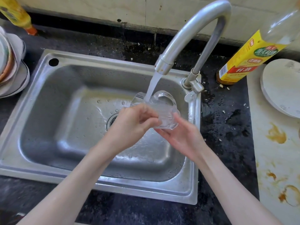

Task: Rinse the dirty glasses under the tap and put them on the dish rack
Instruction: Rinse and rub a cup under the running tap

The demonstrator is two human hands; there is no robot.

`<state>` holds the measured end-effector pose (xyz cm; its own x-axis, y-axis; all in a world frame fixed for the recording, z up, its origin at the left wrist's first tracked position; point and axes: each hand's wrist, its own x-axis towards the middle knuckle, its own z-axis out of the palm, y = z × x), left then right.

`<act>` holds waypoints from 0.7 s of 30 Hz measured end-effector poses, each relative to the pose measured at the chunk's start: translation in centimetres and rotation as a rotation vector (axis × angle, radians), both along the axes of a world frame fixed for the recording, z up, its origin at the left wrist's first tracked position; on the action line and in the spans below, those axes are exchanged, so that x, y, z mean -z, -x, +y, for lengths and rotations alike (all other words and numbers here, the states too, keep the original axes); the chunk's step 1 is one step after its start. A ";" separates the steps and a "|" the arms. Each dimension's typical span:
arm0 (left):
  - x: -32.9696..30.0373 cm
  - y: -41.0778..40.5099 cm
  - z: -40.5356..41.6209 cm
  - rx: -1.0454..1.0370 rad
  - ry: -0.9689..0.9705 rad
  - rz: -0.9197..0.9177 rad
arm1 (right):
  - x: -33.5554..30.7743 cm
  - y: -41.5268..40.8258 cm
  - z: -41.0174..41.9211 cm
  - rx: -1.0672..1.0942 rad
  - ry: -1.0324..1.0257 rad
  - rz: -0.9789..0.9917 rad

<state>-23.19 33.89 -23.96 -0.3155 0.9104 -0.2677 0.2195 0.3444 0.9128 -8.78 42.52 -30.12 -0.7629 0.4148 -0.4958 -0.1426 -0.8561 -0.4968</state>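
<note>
A clear glass (164, 109) is held tilted over the steel sink (68, 101), its mouth turned up toward the tap (191, 33). Water streams from the spout into the glass. My left hand (134, 125) grips the glass from the left, fingers curled round its side. My right hand (181, 138) cups the base and right side from below. A second clear glass (138, 98) shows partly behind the stream, low in the sink. No dish rack is in view.
Stacked bowls and plates (11, 65) stand on the dark counter left of the sink. A yellow-labelled bottle (243, 60) stands right of the tap, beside a white plate (282, 88) on a stained board. Another yellow bottle (17, 15) lies at the top left.
</note>
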 end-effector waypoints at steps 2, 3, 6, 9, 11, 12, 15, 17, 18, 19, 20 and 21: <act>-0.3 0.3 0.2 0.198 0.036 -0.049 | 0.5 0.0 -0.3 0.011 -0.029 -0.040; -0.4 0.6 0.2 0.348 0.066 0.022 | 0.6 0.1 -0.6 0.014 -0.021 -0.073; 0.0 0.9 0.3 0.789 0.169 0.571 | 0.6 0.6 -1.1 -0.024 0.044 -0.233; 0.3 0.3 0.2 0.918 0.275 0.867 | 0.5 1.1 -0.8 -0.152 0.030 -0.381; 0.6 0.4 0.0 0.873 0.238 0.871 | 0.5 1.2 -0.6 -0.201 0.032 -0.390; 0.5 0.6 -0.1 0.806 0.227 0.819 | 0.3 1.1 -0.5 -0.195 0.043 -0.367; 0.2 1.0 -0.5 0.495 0.152 0.425 | -0.1 0.7 -0.7 -0.118 0.074 -0.263; -0.2 0.8 -0.5 0.255 0.124 0.176 | -0.5 0.5 -0.8 -0.046 0.123 -0.159; -0.1 0.6 -0.5 0.178 0.111 0.138 | -0.6 0.4 -0.8 -0.018 0.130 -0.109; -0.1 0.4 -0.3 0.141 0.097 0.146 | -0.7 0.3 -0.9 0.000 0.120 -0.077; 0.0 0.4 -0.2 0.140 0.091 0.174 | -0.9 0.3 -0.9 0.006 0.098 -0.069; -0.2 0.4 0.0 0.186 0.088 0.202 | -1.0 0.3 -0.8 0.011 0.075 -0.084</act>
